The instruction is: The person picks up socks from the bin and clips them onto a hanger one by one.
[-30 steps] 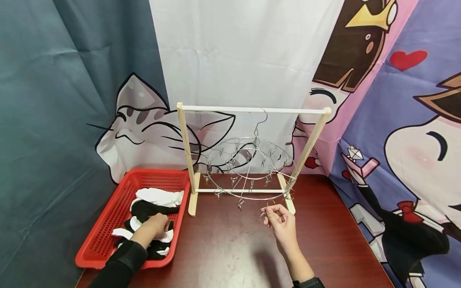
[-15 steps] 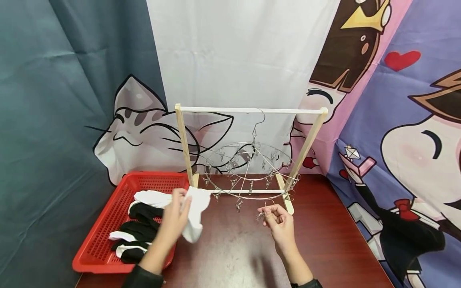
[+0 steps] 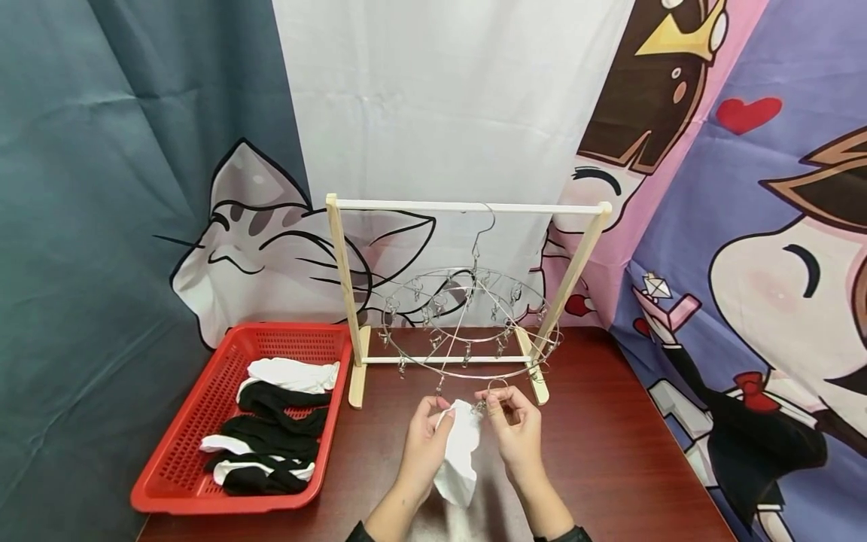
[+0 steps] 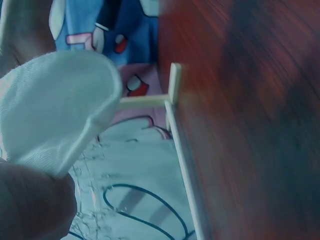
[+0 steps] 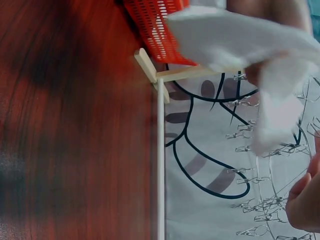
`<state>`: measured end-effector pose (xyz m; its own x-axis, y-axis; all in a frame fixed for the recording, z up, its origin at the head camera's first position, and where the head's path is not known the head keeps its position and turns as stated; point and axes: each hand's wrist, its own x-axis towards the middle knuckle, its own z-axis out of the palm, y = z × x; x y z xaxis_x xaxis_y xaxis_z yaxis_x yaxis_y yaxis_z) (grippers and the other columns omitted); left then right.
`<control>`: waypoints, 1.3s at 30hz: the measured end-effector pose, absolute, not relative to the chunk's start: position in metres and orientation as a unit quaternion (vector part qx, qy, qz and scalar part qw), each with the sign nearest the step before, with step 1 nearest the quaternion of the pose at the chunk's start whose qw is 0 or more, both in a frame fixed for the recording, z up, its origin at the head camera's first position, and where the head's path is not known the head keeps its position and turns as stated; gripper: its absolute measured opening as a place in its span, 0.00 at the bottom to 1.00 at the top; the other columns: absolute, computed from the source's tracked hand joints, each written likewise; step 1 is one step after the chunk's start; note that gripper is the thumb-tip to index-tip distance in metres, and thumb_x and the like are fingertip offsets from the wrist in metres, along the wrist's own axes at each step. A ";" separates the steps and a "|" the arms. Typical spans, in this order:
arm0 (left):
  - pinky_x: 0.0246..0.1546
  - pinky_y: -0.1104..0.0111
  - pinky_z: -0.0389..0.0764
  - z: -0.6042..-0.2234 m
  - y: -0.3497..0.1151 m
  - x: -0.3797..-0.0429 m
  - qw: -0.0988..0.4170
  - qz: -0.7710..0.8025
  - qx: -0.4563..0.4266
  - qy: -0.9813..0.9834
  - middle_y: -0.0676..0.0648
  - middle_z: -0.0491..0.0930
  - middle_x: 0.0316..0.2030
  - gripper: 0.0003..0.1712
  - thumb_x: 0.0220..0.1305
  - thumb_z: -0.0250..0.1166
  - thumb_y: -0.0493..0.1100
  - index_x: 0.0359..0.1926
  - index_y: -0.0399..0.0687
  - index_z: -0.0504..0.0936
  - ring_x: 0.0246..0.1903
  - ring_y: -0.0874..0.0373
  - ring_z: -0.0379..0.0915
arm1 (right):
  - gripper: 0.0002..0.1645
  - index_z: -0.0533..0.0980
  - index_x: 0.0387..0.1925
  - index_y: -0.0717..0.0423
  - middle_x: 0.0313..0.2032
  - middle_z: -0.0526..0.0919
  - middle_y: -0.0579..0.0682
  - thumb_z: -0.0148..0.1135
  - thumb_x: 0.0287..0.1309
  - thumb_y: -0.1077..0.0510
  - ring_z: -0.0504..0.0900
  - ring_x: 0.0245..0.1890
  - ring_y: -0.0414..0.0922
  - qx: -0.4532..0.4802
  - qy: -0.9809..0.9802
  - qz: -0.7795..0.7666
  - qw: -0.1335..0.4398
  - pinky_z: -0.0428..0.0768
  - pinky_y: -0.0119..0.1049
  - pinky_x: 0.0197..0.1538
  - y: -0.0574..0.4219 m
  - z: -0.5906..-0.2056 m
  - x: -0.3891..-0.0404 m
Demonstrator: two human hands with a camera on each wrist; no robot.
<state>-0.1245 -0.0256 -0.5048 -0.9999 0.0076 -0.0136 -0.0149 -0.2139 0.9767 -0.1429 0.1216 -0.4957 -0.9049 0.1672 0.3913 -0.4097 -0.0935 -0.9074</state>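
A white sock [image 3: 457,459] hangs from my left hand [image 3: 421,446], which pinches its upper end between thumb and fingers. My right hand [image 3: 520,430] pinches a small metal clip [image 3: 481,405] at the front of the round wire hanger [image 3: 467,376]. The sock's top edge is right beside that clip. In the left wrist view the sock [image 4: 60,105] spreads out above my left thumb area [image 4: 35,200]. The right wrist view has the sock [image 5: 225,37] across the top, with my right hand [image 5: 306,202] partly cut off at the right edge.
The hanger hooks over the white bar [image 3: 406,205] of a wooden stand [image 3: 345,290], with several metal clips around its rings. At the left a red basket [image 3: 179,421] holds black socks [image 3: 271,436] and white socks [image 3: 291,374]. A printed cloth [image 3: 433,98] hangs behind the table [image 3: 609,467].
My left hand has pulled the white sock out of the basket and carried it right, up beside the clip. My right hand has stayed at the clip.
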 end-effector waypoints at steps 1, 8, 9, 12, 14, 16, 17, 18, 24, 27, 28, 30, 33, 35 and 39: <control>0.24 0.76 0.73 -0.504 -0.023 -0.124 0.018 0.783 -0.002 0.622 0.45 0.81 0.29 0.11 0.73 0.58 0.36 0.51 0.37 0.68 0.23 0.63 0.73 | 0.05 0.75 0.32 0.74 0.35 0.87 0.64 0.61 0.63 0.73 0.86 0.38 0.42 0.095 -0.644 0.731 0.205 0.79 0.28 0.41 0.121 -0.496 -0.143; 0.46 0.69 0.83 -0.501 -0.021 -0.121 0.037 0.784 0.031 0.619 0.31 0.81 0.55 0.23 0.77 0.55 0.42 0.63 0.29 0.69 0.48 0.52 0.82 | 0.04 0.77 0.32 0.71 0.36 0.87 0.65 0.59 0.62 0.78 0.85 0.40 0.40 0.123 -0.640 0.712 0.262 0.79 0.26 0.42 0.121 -0.497 -0.144; 0.50 0.69 0.81 -0.502 -0.022 -0.121 0.033 0.781 0.039 0.622 0.30 0.79 0.57 0.23 0.77 0.54 0.42 0.63 0.27 0.69 0.51 0.52 0.81 | 0.05 0.77 0.32 0.71 0.36 0.87 0.66 0.59 0.61 0.78 0.85 0.41 0.40 0.126 -0.640 0.710 0.265 0.79 0.26 0.43 0.122 -0.497 -0.144; 0.47 0.69 0.82 -0.503 -0.024 -0.121 0.040 0.778 0.063 0.624 0.30 0.79 0.56 0.22 0.78 0.53 0.41 0.62 0.27 0.70 0.48 0.54 0.81 | 0.04 0.76 0.31 0.71 0.35 0.87 0.65 0.60 0.62 0.77 0.86 0.41 0.40 0.128 -0.640 0.710 0.266 0.79 0.26 0.43 0.123 -0.496 -0.144; 0.43 0.71 0.82 -0.503 -0.026 -0.122 0.047 0.775 0.082 0.625 0.31 0.81 0.53 0.19 0.78 0.52 0.40 0.60 0.29 0.71 0.43 0.58 0.81 | 0.04 0.76 0.31 0.72 0.35 0.87 0.64 0.60 0.62 0.76 0.86 0.40 0.40 0.129 -0.639 0.711 0.262 0.80 0.26 0.42 0.124 -0.496 -0.144; 0.38 0.71 0.82 -0.503 -0.027 -0.124 0.057 0.773 0.104 0.623 0.32 0.81 0.50 0.16 0.79 0.51 0.39 0.58 0.30 0.70 0.38 0.60 0.80 | 0.04 0.77 0.31 0.72 0.35 0.88 0.62 0.60 0.62 0.76 0.86 0.40 0.40 0.131 -0.641 0.711 0.258 0.80 0.26 0.42 0.125 -0.496 -0.145; 0.37 0.71 0.82 -0.503 -0.028 -0.125 0.058 0.770 0.117 0.625 0.33 0.81 0.49 0.15 0.79 0.50 0.38 0.57 0.31 0.70 0.37 0.61 0.80 | 0.04 0.77 0.32 0.71 0.35 0.88 0.62 0.59 0.62 0.76 0.86 0.39 0.40 0.132 -0.643 0.710 0.254 0.79 0.26 0.41 0.126 -0.495 -0.145; 0.36 0.72 0.82 -0.503 -0.029 -0.127 0.056 0.766 0.129 0.628 0.32 0.81 0.49 0.14 0.79 0.49 0.38 0.56 0.31 0.70 0.37 0.61 0.80 | 0.04 0.77 0.32 0.71 0.35 0.88 0.62 0.59 0.63 0.76 0.85 0.39 0.40 0.132 -0.644 0.711 0.249 0.79 0.26 0.41 0.126 -0.495 -0.145; 0.33 0.71 0.82 -0.504 -0.029 -0.134 0.016 0.728 0.173 0.663 0.31 0.82 0.47 0.11 0.78 0.48 0.34 0.53 0.35 0.74 0.37 0.60 0.80 | 0.04 0.76 0.36 0.73 0.36 0.86 0.65 0.57 0.67 0.72 0.85 0.39 0.40 0.116 -0.660 0.715 0.200 0.80 0.27 0.44 0.128 -0.496 -0.146; 0.34 0.69 0.83 -0.504 -0.028 -0.135 -0.052 0.682 0.176 0.708 0.41 0.86 0.46 0.09 0.76 0.54 0.35 0.50 0.44 0.79 0.37 0.61 0.82 | 0.07 0.77 0.39 0.72 0.38 0.86 0.65 0.56 0.70 0.68 0.84 0.40 0.39 0.104 -0.677 0.708 0.174 0.80 0.28 0.46 0.130 -0.497 -0.145; 0.34 0.69 0.83 -0.504 -0.028 -0.135 -0.092 0.658 0.181 0.725 0.45 0.87 0.45 0.09 0.74 0.57 0.35 0.49 0.47 0.80 0.37 0.62 0.82 | 0.08 0.78 0.40 0.72 0.38 0.86 0.64 0.56 0.71 0.67 0.84 0.41 0.39 0.101 -0.680 0.706 0.168 0.80 0.28 0.46 0.131 -0.497 -0.145; 0.34 0.70 0.83 -0.503 -0.030 -0.137 -0.199 0.604 0.195 0.747 0.50 0.88 0.41 0.10 0.68 0.63 0.34 0.46 0.51 0.83 0.36 0.63 0.82 | 0.09 0.77 0.42 0.72 0.39 0.86 0.63 0.55 0.72 0.66 0.84 0.41 0.39 0.100 -0.683 0.706 0.161 0.80 0.28 0.47 0.134 -0.498 -0.144; 0.37 0.71 0.81 -0.500 -0.043 -0.147 -0.373 0.511 0.212 0.745 0.51 0.86 0.38 0.12 0.61 0.65 0.31 0.45 0.46 0.83 0.35 0.60 0.79 | 0.11 0.75 0.44 0.75 0.36 0.87 0.58 0.53 0.73 0.66 0.85 0.40 0.39 0.104 -0.675 0.713 0.157 0.80 0.28 0.47 0.140 -0.498 -0.143; 0.41 0.72 0.79 -0.497 -0.059 -0.158 -0.444 0.459 0.198 0.744 0.47 0.84 0.40 0.15 0.60 0.62 0.29 0.48 0.41 0.82 0.37 0.55 0.77 | 0.12 0.74 0.45 0.77 0.34 0.87 0.57 0.52 0.74 0.67 0.86 0.38 0.38 0.104 -0.668 0.721 0.154 0.81 0.28 0.46 0.145 -0.498 -0.142; 0.57 0.60 0.71 -0.491 -0.092 -0.179 -0.449 0.372 0.160 0.797 0.42 0.79 0.59 0.27 0.63 0.56 0.28 0.63 0.41 0.77 0.54 0.45 0.71 | 0.13 0.73 0.47 0.78 0.32 0.86 0.54 0.52 0.74 0.66 0.84 0.35 0.37 0.091 -0.666 0.724 0.154 0.81 0.28 0.43 0.157 -0.497 -0.139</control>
